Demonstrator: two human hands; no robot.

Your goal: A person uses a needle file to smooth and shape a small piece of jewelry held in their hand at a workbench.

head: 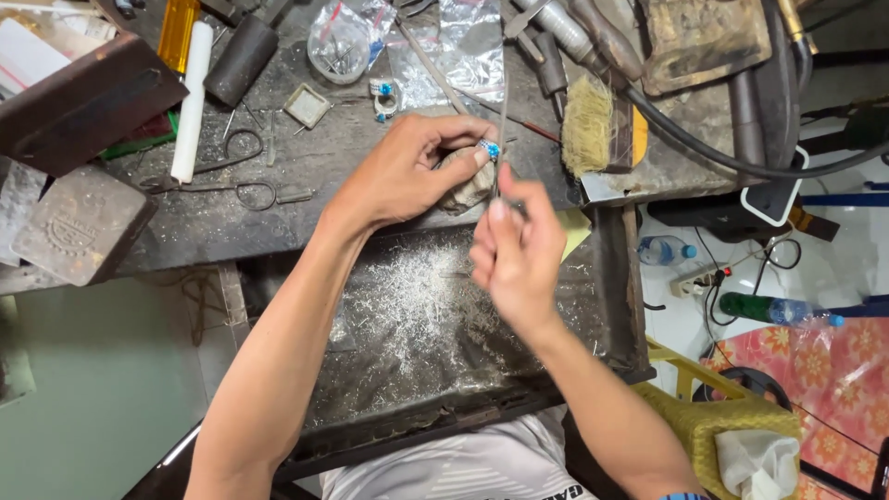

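The right hand (517, 250) is smeared by motion blur, so how its fingers (500, 215) grip the thin file (503, 125) cannot be told. The left hand (407, 171) covers most of the ring with a blue stone (488, 148); only the stone and a sliver of metal show. Both forearms run out at the bottom edge. The rusty metal box (83, 102) and the yellow bar (176, 32) are cut by the left and top edges. The small parts in the clear plastic bag (343, 42) are too tiny to identify.

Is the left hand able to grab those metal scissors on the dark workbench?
Probably not right now: the left hand is pinching a small blue-stoned ring, though the metal scissors lie uncovered just beside that forearm.
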